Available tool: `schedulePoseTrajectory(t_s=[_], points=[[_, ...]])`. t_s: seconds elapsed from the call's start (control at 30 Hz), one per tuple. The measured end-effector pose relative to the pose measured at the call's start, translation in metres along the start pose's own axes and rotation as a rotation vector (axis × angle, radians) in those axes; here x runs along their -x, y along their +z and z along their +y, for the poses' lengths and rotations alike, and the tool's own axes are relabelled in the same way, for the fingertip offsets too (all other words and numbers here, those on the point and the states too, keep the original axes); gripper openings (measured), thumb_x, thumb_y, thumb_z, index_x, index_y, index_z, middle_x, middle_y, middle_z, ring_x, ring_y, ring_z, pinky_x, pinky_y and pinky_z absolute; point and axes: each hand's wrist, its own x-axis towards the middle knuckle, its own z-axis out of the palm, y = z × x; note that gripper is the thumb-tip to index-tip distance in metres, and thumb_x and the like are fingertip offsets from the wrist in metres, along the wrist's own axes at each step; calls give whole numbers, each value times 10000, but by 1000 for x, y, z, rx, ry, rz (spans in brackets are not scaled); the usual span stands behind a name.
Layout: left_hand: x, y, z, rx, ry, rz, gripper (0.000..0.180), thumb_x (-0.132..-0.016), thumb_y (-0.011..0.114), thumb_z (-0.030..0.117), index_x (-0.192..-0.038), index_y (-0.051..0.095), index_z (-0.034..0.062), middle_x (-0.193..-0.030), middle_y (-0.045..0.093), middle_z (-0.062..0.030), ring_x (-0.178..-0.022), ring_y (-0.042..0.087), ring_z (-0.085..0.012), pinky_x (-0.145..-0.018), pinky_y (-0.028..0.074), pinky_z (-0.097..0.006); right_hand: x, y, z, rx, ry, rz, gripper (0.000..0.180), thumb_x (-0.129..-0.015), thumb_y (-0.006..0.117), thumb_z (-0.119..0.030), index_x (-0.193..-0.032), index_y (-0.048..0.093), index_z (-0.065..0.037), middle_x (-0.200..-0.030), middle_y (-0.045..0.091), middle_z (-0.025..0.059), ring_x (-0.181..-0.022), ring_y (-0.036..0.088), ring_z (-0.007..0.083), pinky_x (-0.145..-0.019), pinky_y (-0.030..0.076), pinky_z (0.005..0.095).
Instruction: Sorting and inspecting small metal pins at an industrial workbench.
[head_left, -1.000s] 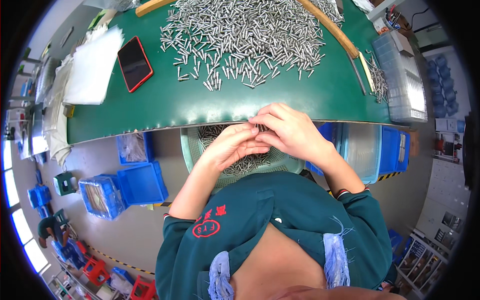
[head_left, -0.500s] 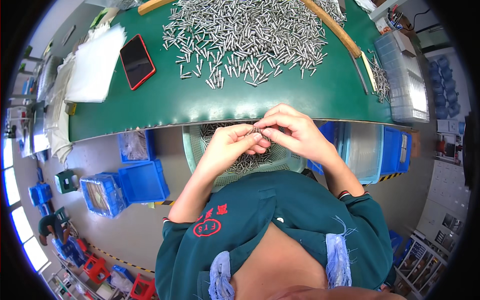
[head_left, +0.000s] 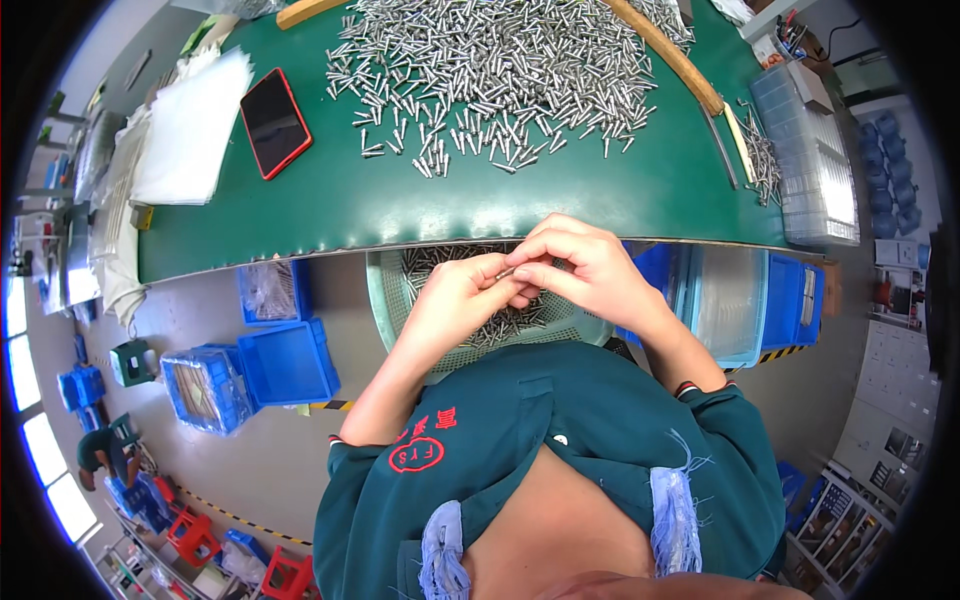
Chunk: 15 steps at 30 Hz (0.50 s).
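Both hands meet just off the table's near edge, above a light green plastic basket (head_left: 388,302) that holds a heap of small metal pins (head_left: 512,328). My left hand (head_left: 455,300) is closed, its thumb and index finger pinching a thin metal pin (head_left: 506,273). From the other side my right hand (head_left: 585,265) is also closed, with thumb and fingertips on the same pin. The fingers hide most of it, and whether more pins lie in the left palm cannot be made out. A wide pile of similar metal pins (head_left: 500,75) covers the far middle of the green table (head_left: 330,215).
On the table's left lie a red-edged phone (head_left: 275,123) and white sheets (head_left: 190,130). Wooden bars (head_left: 665,55) border the pile; clear plastic boxes (head_left: 808,150) stand at the right. Blue crates (head_left: 290,360) sit on the floor. A person (head_left: 105,450) is far off at left.
My right thumb and fingertips have shifted slightly left, closing in on the left fingertips. Several pin ends showed between the fingers before; now a single pin shows. The pile looks unchanged.
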Motion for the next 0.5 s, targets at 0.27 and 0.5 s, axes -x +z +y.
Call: schedulePoseTrajectory(t_s=[0.27, 0.5], points=[[0, -6, 0, 126, -55, -79, 255, -957, 564, 175, -1097, 647, -22, -929, 716, -94, -844, 695, -141, -744, 548, -264, 1, 0, -3, -79, 121, -41, 176, -861, 664, -63, -1033, 685, -31, -886, 616, 40, -797, 596, 115, -691, 479, 241], [-2, -11, -1, 280, -120, -185, 292, -965, 559, 216, -1115, 626, -24, -968, 707, -120, -853, 690, -155, -745, 536, -252, 1, -4, 1, -115, 125, -88, 187, -898, 613, -70, -1067, 681, -29, -920, 615, 37, -825, 590, 111, -713, 471, 251]])
